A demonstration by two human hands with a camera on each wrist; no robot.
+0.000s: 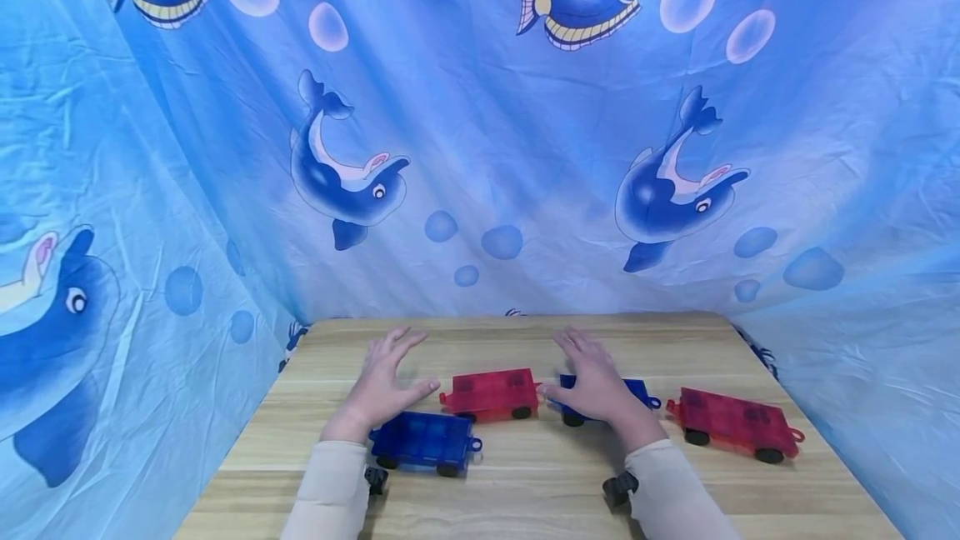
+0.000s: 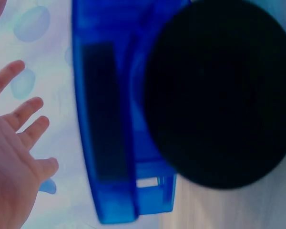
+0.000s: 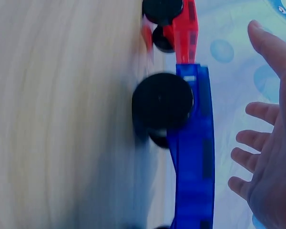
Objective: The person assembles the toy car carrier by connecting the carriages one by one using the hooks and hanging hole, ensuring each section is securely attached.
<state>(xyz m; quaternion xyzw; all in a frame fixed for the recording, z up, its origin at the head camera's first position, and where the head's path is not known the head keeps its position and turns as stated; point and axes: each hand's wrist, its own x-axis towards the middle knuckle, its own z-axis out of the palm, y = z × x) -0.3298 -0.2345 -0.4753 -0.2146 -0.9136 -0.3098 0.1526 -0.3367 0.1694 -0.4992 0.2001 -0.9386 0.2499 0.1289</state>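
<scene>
Two see-through blue toy wagons and two red ones, all with black wheels, stand on the table. My left hand (image 1: 381,388), fingers spread, hovers behind and above the left blue wagon (image 1: 423,440), which looms large in the left wrist view. Between my hands sits a red wagon (image 1: 491,395). My right hand (image 1: 597,387) is over the other blue wagon (image 1: 636,391) and hides much of it; its fingers are spread and grip nothing. In the right wrist view that blue wagon (image 3: 194,157) meets a red wagon (image 3: 186,38) end to end; whether they are hooked I cannot tell.
A second red wagon (image 1: 735,423) stands at the right, slightly angled. The wooden table (image 1: 525,507) ends at a blue cloth (image 1: 480,148) printed with dolphins and fish, which hangs behind and on both sides. Small black devices sit at both wrists.
</scene>
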